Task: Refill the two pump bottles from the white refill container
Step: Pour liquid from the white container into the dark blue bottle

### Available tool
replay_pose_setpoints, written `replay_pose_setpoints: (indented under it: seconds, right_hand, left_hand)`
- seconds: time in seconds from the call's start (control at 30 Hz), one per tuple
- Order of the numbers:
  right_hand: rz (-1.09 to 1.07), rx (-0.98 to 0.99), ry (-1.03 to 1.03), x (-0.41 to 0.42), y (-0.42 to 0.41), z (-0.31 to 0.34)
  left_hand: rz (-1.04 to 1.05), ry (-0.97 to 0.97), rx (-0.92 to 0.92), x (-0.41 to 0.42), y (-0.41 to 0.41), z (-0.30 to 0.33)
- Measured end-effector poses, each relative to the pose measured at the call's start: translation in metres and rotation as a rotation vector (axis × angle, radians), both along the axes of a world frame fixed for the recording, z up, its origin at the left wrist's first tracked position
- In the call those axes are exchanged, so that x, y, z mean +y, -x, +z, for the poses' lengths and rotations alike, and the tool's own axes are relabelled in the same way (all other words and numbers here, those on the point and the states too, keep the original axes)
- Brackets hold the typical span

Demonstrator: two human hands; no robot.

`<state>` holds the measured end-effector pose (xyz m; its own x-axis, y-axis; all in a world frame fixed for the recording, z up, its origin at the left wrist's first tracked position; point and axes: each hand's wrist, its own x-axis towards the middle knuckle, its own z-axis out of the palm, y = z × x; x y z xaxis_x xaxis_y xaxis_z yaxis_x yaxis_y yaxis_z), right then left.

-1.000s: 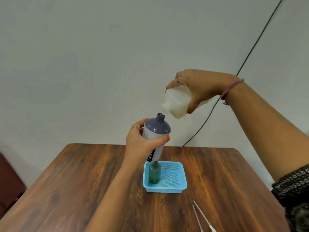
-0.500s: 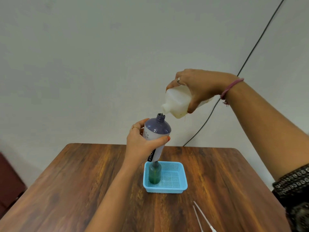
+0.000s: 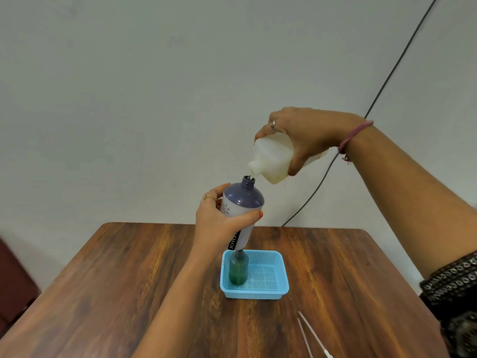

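Still pouring: right hand (image 3: 309,135) holds the tilted white refill container (image 3: 273,158) over the purple-topped bottle (image 3: 242,202) gripped by the left hand (image 3: 219,223); nothing has shifted.

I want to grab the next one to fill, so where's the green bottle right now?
The green bottle stands upright in the left part of the blue basket at the table's middle, just below the purple bottle held in the left hand.

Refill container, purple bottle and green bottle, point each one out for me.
refill container (image 3: 272,155), head view, on its white side wall.
purple bottle (image 3: 244,196), head view, on its purple shoulder.
green bottle (image 3: 238,271), head view, on its body, in the basket.
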<state>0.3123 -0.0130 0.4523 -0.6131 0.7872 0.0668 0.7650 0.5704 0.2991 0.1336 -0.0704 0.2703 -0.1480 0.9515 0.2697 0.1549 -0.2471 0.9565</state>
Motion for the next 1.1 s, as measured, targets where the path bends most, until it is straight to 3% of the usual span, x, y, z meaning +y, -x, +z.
replay_pose_setpoints:
  seconds: [1.1]
  right_hand:
    - [0.001,-0.036,0.000,-0.0054,-0.0001,0.0033]
  left_hand:
    - [-0.013,-0.004,-0.008,-0.0009,-0.0028,-0.0031]
